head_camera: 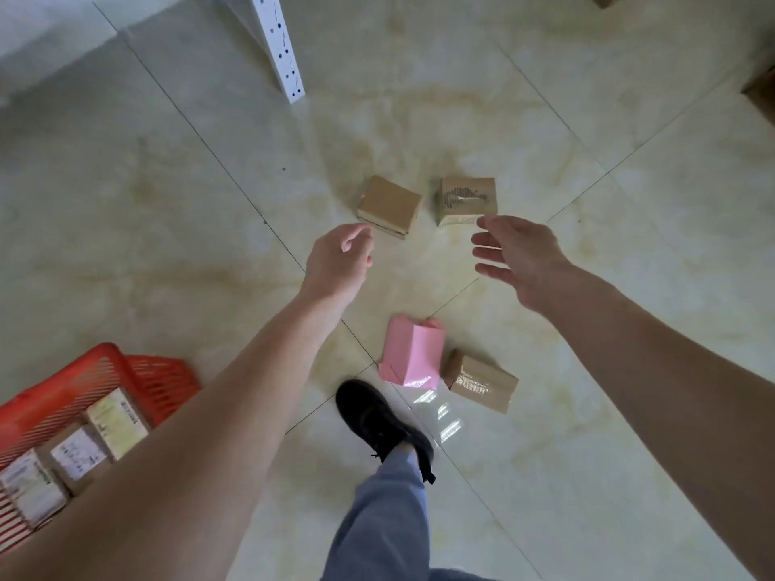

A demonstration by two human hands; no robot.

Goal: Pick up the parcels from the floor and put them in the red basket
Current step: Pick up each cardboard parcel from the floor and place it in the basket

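Note:
Several parcels lie on the tiled floor. A plain brown box (390, 205) sits just beyond my left hand (337, 262), whose fingers are loosely curled and hold nothing. A second brown box with a torn, taped top (466, 200) lies right past the fingertips of my right hand (518, 257), which is spread open and empty. Closer to me lie a pink parcel (413, 357) and a taped brown box (480, 380), side by side. The red basket (138, 371) stands at the lower left, partly hidden by my left forearm, with several labelled parcels (77, 452) inside.
My black shoe (377, 421) and trouser leg stand on the floor just below the pink parcel. A white perforated shelf post (285, 56) rises at the top centre. Brown cardboard edges show at the top right corner (759, 94).

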